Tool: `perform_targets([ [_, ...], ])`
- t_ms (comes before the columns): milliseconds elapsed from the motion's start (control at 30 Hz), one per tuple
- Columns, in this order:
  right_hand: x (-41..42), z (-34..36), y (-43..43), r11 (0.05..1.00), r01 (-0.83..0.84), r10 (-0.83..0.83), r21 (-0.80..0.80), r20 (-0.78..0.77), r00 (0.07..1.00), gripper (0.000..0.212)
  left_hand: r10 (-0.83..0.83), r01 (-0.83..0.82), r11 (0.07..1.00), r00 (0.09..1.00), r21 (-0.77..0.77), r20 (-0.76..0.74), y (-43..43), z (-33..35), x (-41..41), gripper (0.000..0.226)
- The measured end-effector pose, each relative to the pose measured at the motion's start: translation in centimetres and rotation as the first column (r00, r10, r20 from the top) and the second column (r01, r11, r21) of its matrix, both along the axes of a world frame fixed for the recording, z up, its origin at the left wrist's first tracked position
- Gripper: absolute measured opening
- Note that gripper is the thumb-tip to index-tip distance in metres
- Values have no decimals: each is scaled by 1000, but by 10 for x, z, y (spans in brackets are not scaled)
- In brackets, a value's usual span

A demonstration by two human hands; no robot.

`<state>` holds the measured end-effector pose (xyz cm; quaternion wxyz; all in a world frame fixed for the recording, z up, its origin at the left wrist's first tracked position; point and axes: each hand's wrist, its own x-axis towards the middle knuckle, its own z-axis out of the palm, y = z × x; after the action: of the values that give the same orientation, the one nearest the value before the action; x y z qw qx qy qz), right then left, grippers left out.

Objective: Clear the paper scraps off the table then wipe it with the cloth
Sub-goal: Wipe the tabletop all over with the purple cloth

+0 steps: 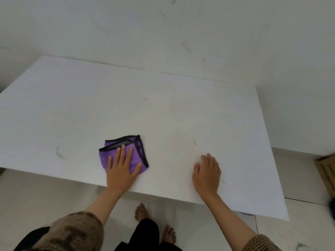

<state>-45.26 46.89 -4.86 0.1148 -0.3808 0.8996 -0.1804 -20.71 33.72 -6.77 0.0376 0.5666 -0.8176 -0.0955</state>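
A folded purple cloth (135, 156) with black trim lies on the white table (163, 109), close to the near edge. My left hand (121, 169) rests flat on the cloth with its fingers spread, pressing it down. My right hand (206, 173) lies palm-down on the bare tabletop to the right of the cloth, fingers together and holding nothing. I see no paper scraps on the table; only faint smudges and a thin curved mark (59, 152) at the left.
The table stands against a white wall (163, 33) at its far side. Pale floor tiles (199, 223) and my bare feet (141, 211) show below the near edge. A brown object (326, 169) sits on the floor at far right.
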Motion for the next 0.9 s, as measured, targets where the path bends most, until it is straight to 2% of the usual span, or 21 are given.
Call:
perform_targets([
  [67,8,3,-13,999,-38,38,-15,38,999,43,-4,3,1000,999,-18,-49,14,-2,-27,72],
  [200,33,7,-46,964,-248,256,-93,77,964,59,-303,302,953,949,-26,-85,39,-3,-66,64],
  [300,41,6,-67,943,-318,328,-93,121,937,50,-379,376,925,920,-42,-100,13,-5,-46,67],
  [367,37,6,-74,937,-335,345,-99,126,930,44,-286,279,958,950,-70,-122,-14,-8,-17,66],
  [500,31,6,-84,954,-275,288,-118,111,951,41,54,-55,998,983,-1,-178,-69,-4,52,68],
  [600,29,6,-89,965,-186,208,-183,109,972,38,72,-72,997,985,2,-158,-84,2,59,68],
  [667,27,6,-98,972,-98,132,-215,151,980,36,-13,10,1000,987,-24,-159,-76,3,35,65],
  [733,23,9,-112,965,-3,60,-263,208,976,33,-228,222,974,954,-52,-194,-58,2,-6,62],
  [833,10,14,-133,940,62,6,-336,199,980,30,-567,575,817,792,-34,-225,-33,4,-82,61],
  [900,-2,15,-145,927,91,-26,-365,180,983,30,-669,693,721,700,10,-249,-31,3,-123,61],
])
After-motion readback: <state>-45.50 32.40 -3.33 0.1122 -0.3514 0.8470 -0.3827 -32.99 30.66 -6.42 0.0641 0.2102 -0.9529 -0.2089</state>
